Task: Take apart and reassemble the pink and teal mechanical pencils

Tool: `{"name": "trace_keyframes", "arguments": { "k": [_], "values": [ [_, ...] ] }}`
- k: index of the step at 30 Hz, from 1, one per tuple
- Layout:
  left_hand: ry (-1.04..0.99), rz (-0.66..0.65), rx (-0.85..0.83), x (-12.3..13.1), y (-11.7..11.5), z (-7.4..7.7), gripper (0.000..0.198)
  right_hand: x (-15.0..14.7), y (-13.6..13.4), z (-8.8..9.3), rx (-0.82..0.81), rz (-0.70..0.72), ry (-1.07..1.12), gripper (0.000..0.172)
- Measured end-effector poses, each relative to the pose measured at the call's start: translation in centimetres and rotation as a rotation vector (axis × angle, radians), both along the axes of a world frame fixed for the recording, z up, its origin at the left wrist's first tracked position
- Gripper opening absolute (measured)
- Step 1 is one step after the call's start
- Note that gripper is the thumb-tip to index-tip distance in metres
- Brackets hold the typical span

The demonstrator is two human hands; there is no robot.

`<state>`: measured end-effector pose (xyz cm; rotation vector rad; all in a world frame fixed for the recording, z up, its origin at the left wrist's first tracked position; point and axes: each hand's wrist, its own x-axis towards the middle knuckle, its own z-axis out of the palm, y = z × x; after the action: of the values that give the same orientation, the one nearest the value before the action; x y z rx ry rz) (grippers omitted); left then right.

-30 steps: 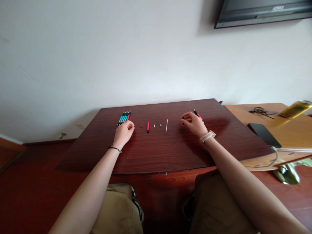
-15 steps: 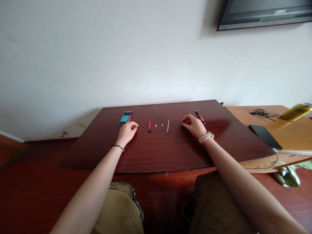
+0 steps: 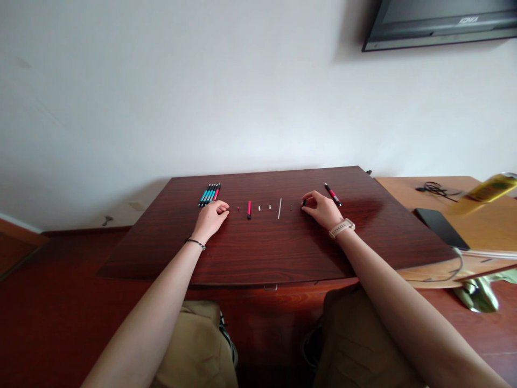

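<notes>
My left hand [image 3: 212,220] rests at the left of a row of pen parts, thumb and fingers drawn together; whatever they pinch is too small to make out. Beside it lie a tiny red piece [image 3: 238,208] and a pink pen barrel [image 3: 249,208] with a dark end. Two small white pieces [image 3: 259,208] follow, then a thin white refill [image 3: 279,208] and a tiny dark spring-like piece [image 3: 291,207]. At the row's right end, my right hand [image 3: 321,209] has a small black pen part [image 3: 304,203] between thumb and fingers, low over the table.
Several teal and pink pens [image 3: 209,194] lie side by side behind my left hand. A pink-and-black pen [image 3: 333,194] lies beyond my right hand on the dark table [image 3: 258,253]. The wooden side desk [image 3: 480,215] holds a black cable [image 3: 435,188], a dark flat object [image 3: 440,228] and a yellow can [image 3: 490,188].
The view has shifted very slightly. Both hands stay in nearly the same place and pose, and the pen parts lie as before.
</notes>
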<state>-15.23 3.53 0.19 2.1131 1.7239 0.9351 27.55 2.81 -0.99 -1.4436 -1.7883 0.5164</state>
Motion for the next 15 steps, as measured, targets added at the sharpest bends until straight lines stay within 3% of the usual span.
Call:
{"name": "trace_keyframes", "arguments": {
  "k": [8,15],
  "values": [
    [-0.022,0.017,-0.018,-0.5,0.2,0.1,0.016,-0.1,-0.1,0.1,0.008,-0.001,-0.039,0.019],
    [0.1,-0.021,-0.066,-0.8,-0.2,1.2,0.022,-0.5,-0.6,0.6,0.013,-0.022,-0.143,0.027]
  ]
}}
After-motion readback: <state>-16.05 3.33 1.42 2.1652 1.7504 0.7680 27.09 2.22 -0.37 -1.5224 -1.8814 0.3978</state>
